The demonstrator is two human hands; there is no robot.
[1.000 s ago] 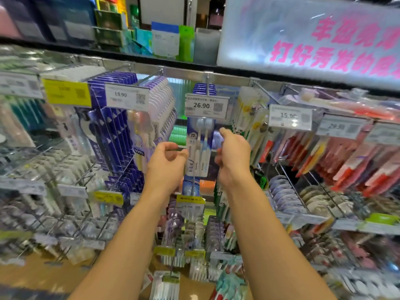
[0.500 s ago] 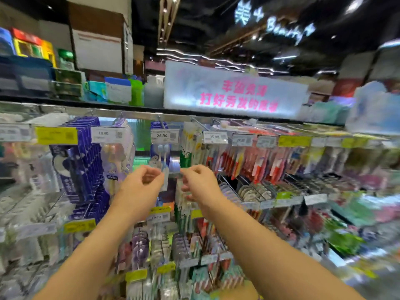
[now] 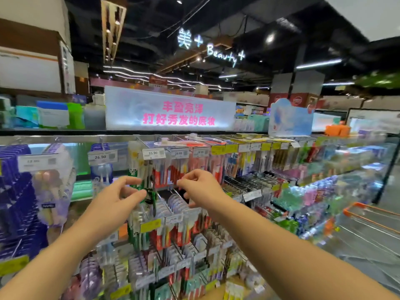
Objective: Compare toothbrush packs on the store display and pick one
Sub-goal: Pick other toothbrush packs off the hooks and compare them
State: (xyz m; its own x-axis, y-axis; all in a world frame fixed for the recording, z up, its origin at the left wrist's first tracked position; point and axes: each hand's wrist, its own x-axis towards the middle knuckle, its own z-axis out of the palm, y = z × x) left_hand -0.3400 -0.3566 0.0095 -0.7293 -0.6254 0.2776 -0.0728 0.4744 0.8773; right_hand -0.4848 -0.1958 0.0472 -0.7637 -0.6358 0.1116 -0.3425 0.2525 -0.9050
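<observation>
Bright store lighting, motion-blurred, fisheye-warped edges.

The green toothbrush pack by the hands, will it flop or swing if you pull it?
The green toothbrush pack hangs from a peg, so it would probably swing. It looks flat and thin, likely light and a bit bendy. The left hand is nearest.

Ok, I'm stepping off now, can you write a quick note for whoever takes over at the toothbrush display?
Left hand: raised in front of the display, fingers loosely curled, holding nothing.
Right hand: raised beside it, fingers loosely curled, also holding nothing.
Toothbrush packs: all on their hooks. The blue pack hangs under the 26.90 tag, left of the hands; the green and white packs and the red packs hang under the 15.90 tag and the 29.90 tag, right behind the hands.
Done: nothing picked.
Left: compare packs, choose one, lift it off its hook.
</observation>
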